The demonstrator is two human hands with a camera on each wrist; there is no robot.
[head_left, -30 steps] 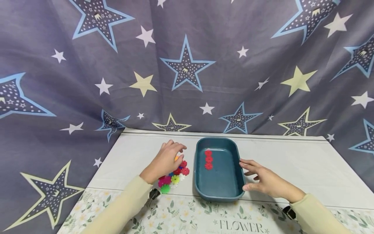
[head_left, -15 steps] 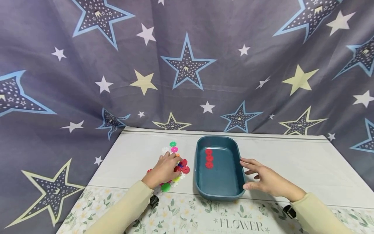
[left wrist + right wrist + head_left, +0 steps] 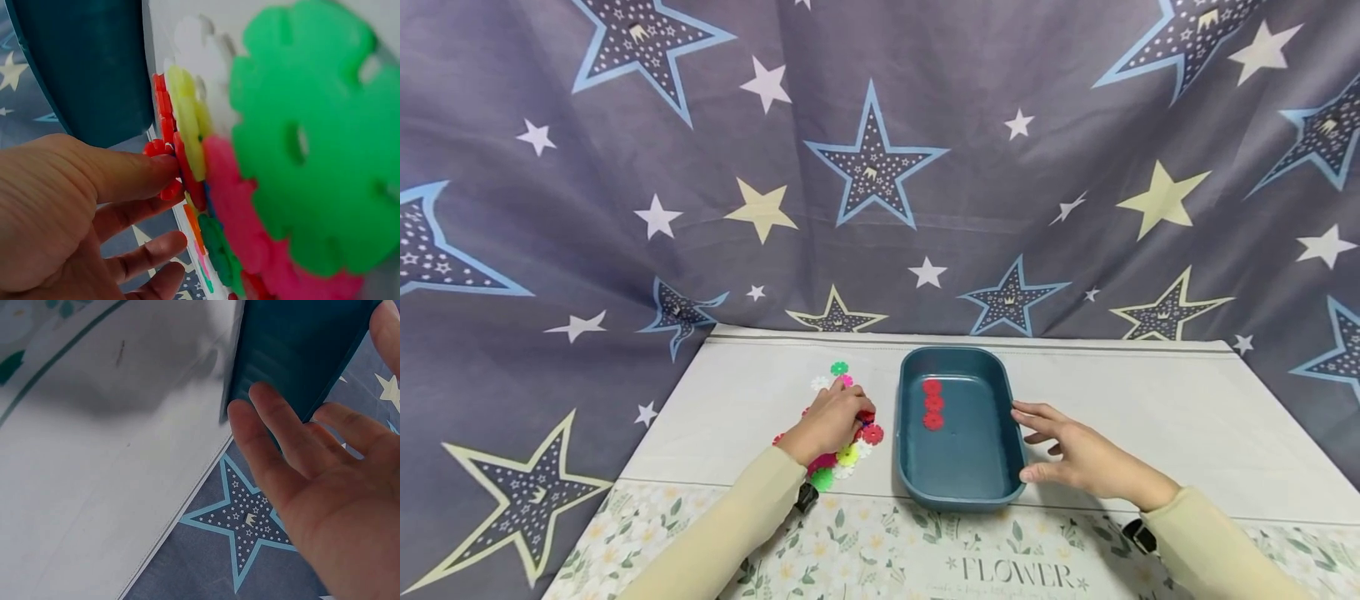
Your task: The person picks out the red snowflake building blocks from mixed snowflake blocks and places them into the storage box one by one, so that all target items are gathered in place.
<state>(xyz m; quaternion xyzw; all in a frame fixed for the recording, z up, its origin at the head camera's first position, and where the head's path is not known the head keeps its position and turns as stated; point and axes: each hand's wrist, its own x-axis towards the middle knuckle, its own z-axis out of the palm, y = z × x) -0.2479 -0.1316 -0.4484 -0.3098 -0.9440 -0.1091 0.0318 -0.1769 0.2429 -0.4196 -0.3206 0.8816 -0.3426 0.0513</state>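
Note:
In the head view my left hand [image 3: 829, 423] is over a loose pile of plastic flower-shaped discs. Its thumb and index finger pinch a red flower disc [image 3: 156, 147], partly hidden by the thumb in the left wrist view; the other fingers are loosely bent. Around the hand lie a red disc [image 3: 872, 434], a yellow disc [image 3: 847, 455] and a green disc [image 3: 822, 480], among several others. A blue-green plastic bin [image 3: 970, 471] stands to the right, with a column of three red discs [image 3: 933, 403] inside. My right hand [image 3: 1075, 458] rests relaxed fingers against the bin's right side.
Another green disc [image 3: 839, 367] lies behind the pile, close to a white one [image 3: 820, 383]. The white table [image 3: 1120, 392] meets a star-patterned curtain [image 3: 880, 250] at the back. A floral cloth [image 3: 880, 550] covers the front edge.
My left hand lowers into the pile, then shifts slightly right, and pinches a red disc. Discs behind the hand come into view. The right hand stays against the bin.

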